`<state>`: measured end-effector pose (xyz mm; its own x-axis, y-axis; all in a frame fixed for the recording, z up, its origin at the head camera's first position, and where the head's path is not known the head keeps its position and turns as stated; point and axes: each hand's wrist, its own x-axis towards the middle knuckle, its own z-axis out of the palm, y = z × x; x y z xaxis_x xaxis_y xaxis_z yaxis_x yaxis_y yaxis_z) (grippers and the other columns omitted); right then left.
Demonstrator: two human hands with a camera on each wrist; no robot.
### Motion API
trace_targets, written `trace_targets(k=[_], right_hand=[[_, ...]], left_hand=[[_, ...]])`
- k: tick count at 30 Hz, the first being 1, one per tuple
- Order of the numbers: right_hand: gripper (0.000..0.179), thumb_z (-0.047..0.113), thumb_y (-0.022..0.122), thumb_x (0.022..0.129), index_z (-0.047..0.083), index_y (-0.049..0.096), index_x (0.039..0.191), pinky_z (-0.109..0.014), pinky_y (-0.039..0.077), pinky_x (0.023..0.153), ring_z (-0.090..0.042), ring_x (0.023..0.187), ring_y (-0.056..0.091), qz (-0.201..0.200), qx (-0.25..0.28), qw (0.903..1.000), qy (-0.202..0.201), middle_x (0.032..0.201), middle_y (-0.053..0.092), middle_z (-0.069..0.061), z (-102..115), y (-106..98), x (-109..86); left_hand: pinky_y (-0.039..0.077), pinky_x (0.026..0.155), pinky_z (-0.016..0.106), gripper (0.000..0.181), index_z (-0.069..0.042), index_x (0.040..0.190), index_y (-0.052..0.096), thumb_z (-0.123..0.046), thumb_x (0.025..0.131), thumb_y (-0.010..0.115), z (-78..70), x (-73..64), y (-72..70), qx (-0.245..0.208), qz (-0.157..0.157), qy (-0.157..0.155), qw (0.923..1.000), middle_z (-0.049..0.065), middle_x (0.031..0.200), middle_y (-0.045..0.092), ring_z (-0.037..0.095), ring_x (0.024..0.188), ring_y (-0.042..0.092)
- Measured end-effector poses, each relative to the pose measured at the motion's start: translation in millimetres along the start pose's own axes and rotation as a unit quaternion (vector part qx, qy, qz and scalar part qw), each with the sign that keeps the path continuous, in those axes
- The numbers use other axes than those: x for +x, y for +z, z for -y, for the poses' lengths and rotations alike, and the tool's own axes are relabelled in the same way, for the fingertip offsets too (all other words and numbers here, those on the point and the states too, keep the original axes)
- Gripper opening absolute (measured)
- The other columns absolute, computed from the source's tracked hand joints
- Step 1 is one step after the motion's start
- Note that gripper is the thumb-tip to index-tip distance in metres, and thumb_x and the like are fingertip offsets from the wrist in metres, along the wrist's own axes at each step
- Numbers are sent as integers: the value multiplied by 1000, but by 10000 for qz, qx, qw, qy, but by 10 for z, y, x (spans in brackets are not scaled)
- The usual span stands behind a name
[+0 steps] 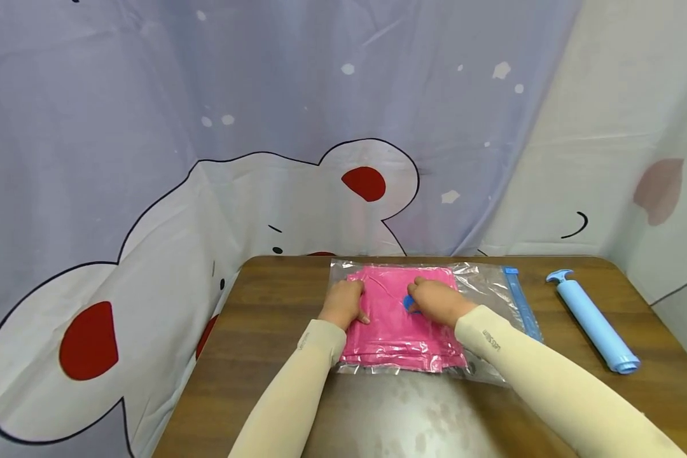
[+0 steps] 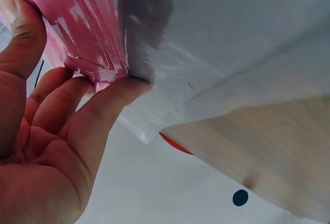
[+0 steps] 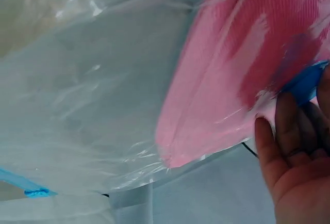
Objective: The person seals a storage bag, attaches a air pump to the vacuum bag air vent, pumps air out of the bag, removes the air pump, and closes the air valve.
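A clear vacuum storage bag [image 1: 481, 280] lies flat on the table with folded pink cloth [image 1: 383, 331] inside. My left hand [image 1: 343, 302] is at the left side of the cloth, gripping it through the plastic. In the left wrist view the thumb [image 2: 23, 33] presses the pink face and the other fingers bend at its edge. My right hand [image 1: 435, 300] is over the upper right of the cloth, its fingers pinching a round blue valve cap [image 1: 409, 303] on the bag. The right wrist view shows that blue cap [image 3: 305, 83] between thumb and fingers, partly hidden.
To the right of the bag lies a light blue hand pump [image 1: 595, 324], its handle pointing away. A blue zip strip [image 1: 522, 305] runs along the bag's right end. Behind the brown wooden table [image 1: 280, 318] hangs a printed curtain [image 1: 275, 83].
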<state>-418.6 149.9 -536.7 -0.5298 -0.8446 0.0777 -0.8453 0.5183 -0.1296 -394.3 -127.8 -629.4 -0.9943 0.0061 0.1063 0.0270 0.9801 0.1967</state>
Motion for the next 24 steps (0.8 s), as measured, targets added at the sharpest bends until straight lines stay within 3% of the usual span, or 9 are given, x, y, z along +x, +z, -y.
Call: trace_targets(k=[3,6,9,11,14,21,24], right_hand=[[30,27,85,102,0,73,103,-41,68,81,-19,80,65,-58,-198,9998,50,92,67,-10,18,7,41],[29,26,87,100,1,76,109,-43,68,84,-22,85,69,-39,-247,9996,-162,97,70,-10,25,-19,50],[21,10,88,97,4,79,115,-43,69,91,-24,94,75,14,-71,9985,-544,106,73,-9,14,-70,29],[25,0,86,95,7,81,120,-44,69,96,-26,102,78,37,119,9972,-736,112,75,-9,3,-92,18],[26,-6,82,95,7,83,117,-43,69,96,-26,103,78,33,251,9970,-730,112,77,-9,-9,-96,13],[19,-7,80,93,6,79,107,-37,67,79,-19,85,70,-204,-232,9983,-503,98,71,-7,18,-22,-22],[18,-7,81,90,5,78,103,-44,66,70,-22,79,70,-470,-700,9954,-464,93,71,-9,-83,258,22]], left_hand=[[66,99,50,74,-20,107,80,-58,51,111,19,13,-26,33,-47,-38,10000,5,105,87,34,105,82],[65,100,51,72,-20,105,79,-58,53,111,45,21,-42,15,7,-47,10000,5,104,86,34,105,82],[65,100,52,71,-20,104,79,-60,55,110,66,21,-48,-24,92,-23,10000,5,104,86,34,106,81],[64,101,52,72,-20,105,79,-60,54,110,71,16,-51,-38,112,-18,9999,6,105,86,35,106,81],[64,101,52,72,-20,106,80,-60,54,110,56,7,-49,11,69,6,10000,6,105,87,35,107,81],[65,100,52,70,-21,103,78,-59,53,110,2,-6,-3,-82,-48,-27,10000,6,103,86,36,105,81],[65,98,52,70,-21,101,78,-60,53,111,4,-29,27,-82,-31,-30,10000,5,100,86,34,102,81]])
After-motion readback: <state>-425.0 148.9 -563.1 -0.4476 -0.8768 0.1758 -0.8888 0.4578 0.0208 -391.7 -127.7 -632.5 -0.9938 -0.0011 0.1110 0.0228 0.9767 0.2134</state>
